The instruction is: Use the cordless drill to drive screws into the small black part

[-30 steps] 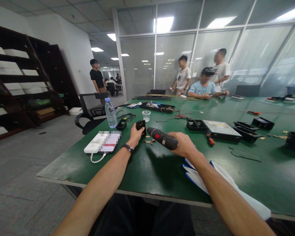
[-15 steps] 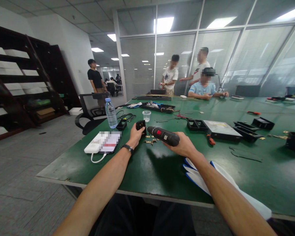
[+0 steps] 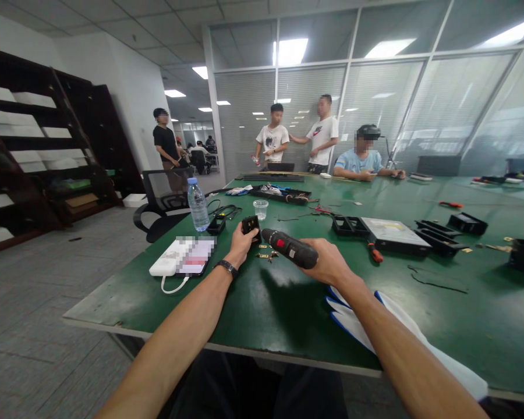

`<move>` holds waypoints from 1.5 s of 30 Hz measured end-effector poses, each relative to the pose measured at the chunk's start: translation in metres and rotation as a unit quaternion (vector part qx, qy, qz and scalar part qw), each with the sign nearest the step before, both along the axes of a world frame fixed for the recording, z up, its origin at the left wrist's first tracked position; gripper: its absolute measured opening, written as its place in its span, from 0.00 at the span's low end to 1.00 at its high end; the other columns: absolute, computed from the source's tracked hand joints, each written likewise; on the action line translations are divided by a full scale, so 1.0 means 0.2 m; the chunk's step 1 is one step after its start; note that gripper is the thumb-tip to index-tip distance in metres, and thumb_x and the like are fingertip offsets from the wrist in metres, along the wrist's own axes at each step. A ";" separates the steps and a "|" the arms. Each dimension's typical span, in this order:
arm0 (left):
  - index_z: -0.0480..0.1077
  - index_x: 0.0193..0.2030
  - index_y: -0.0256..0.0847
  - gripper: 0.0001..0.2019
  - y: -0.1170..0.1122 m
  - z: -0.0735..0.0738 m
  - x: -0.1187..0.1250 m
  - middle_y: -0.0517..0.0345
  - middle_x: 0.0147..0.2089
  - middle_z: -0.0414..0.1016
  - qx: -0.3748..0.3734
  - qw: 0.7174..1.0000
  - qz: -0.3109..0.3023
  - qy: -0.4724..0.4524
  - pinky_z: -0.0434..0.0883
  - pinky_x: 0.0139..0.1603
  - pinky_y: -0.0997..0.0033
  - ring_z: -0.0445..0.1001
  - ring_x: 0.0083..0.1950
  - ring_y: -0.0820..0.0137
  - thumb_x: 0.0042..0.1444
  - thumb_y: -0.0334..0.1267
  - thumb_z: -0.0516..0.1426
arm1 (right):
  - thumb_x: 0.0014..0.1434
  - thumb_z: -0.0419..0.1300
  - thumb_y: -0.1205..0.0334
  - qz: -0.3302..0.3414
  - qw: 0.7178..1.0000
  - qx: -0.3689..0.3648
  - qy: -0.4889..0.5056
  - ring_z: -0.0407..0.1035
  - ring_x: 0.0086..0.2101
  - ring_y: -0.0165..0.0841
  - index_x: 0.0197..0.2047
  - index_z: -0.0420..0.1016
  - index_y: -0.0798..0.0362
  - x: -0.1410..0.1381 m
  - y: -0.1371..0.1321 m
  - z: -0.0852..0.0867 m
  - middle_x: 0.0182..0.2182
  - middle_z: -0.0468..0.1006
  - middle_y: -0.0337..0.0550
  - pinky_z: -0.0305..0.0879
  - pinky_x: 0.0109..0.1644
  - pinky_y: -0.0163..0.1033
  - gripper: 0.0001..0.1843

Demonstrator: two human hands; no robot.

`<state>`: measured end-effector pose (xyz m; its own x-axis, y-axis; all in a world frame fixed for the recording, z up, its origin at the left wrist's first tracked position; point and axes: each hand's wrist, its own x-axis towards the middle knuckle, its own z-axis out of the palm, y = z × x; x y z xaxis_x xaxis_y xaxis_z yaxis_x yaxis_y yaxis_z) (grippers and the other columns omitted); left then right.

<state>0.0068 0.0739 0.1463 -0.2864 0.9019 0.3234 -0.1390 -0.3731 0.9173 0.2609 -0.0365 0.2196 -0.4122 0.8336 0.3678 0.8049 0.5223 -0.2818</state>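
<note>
My left hand [image 3: 241,244] is closed round a small black plastic part [image 3: 251,226], thumb on its near side. In my right hand [image 3: 325,261] is a black cordless drill [image 3: 290,247] with a red mark, its front end pointing left at the black part. Whether the bit touches the part I cannot make out. Small brass-coloured metal pieces [image 3: 268,255] lie on the green table below the drill. A clear plastic cup [image 3: 261,209] stands just beyond my left hand. White gloves with blue edging [image 3: 353,323] lie under my right forearm.
On the left are a water bottle [image 3: 198,205], a white power bank [image 3: 166,257] and a phone [image 3: 197,256]. To the right lie a flat metal-topped box [image 3: 393,231], an orange-handled tool [image 3: 375,253] and black trays [image 3: 441,240]. Several people are beyond the table [image 3: 244,326].
My hands, the drill and the black part hold nearly the same place. In the background, two standing people in white shirts have shifted to the left.
</note>
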 end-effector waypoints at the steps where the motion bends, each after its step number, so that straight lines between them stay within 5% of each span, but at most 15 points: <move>1: 0.70 0.47 0.39 0.21 0.00 0.00 0.00 0.50 0.46 0.76 0.000 1.000 0.001 0.002 0.77 0.42 0.62 0.76 0.42 0.66 0.45 0.35 0.66 | 0.50 0.62 0.58 -0.001 1.000 -0.006 0.011 0.71 0.31 0.33 0.39 0.78 0.47 0.00 0.00 0.00 0.30 0.80 0.39 0.52 0.31 0.34 0.11; 45: 0.72 0.47 0.37 0.17 0.00 -0.02 0.00 0.49 0.45 0.76 -0.033 0.999 -0.004 -0.016 0.77 0.42 0.61 0.76 0.40 0.67 0.48 0.34 0.65 | 0.49 0.61 0.61 0.031 0.999 -0.022 0.020 0.73 0.35 0.37 0.38 0.77 0.47 0.00 0.00 -0.01 0.33 0.81 0.41 0.55 0.33 0.35 0.11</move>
